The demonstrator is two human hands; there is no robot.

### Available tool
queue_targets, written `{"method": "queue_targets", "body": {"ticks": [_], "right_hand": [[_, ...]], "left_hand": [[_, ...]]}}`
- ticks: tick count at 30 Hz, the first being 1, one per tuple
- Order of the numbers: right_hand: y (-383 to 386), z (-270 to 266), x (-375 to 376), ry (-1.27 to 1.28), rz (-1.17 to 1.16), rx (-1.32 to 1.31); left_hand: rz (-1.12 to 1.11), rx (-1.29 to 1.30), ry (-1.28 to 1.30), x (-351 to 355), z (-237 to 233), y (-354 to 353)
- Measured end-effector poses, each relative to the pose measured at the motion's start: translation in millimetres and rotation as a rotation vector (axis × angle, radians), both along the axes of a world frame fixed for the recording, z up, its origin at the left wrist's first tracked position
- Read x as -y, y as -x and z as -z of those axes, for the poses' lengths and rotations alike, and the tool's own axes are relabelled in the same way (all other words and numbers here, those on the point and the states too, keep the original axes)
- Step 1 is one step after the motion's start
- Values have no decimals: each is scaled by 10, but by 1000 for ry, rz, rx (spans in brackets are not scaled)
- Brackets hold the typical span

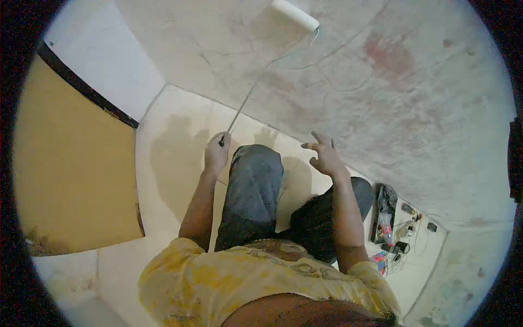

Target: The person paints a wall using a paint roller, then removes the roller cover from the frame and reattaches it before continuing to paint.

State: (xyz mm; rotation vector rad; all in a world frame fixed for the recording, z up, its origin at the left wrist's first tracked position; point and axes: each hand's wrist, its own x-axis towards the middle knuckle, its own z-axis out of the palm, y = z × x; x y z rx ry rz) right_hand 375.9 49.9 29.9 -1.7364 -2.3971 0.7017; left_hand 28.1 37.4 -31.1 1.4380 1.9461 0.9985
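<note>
The left grip (217,155) is clamping around the handle (222,141) of the paint roller (296,16), which is stretching beyond it along the wall (354,103); rightward, the right grip (326,157) is hanging spread and unladen. A loosening left hold could be letting the roller twist.

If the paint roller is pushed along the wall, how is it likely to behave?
The white roller head will probably roll, being cylindrical. The long rod looks thin, so it may flex slightly. Held at its far end by the left hand, it might feel tip-heavy.
</note>
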Motion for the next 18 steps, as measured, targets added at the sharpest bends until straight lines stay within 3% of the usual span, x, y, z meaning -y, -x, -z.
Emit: {"method": "queue_targets", "body": {"ticks": [3,6,8,10,13,18], "right_hand": [[-26,6,3,-3,7,7],[-88,133,-37,-49,-16,-30],[-47,82,-15,-39,-19,-27],[-33,24,-2,-35,-20,-26],[-10,-26,34,-24,-30,-22],[8,-47,11,-4,-37,3]], "left_hand": [[-4,-32,-222,-60,18,-24],[-17,-92,85,114,312,88],[-12,-34,264,343,1043,375],[49,-80,298,707,1099,391],[44,77,324,1113,1524,435],[20,141,252,1136,1712,393]]}}
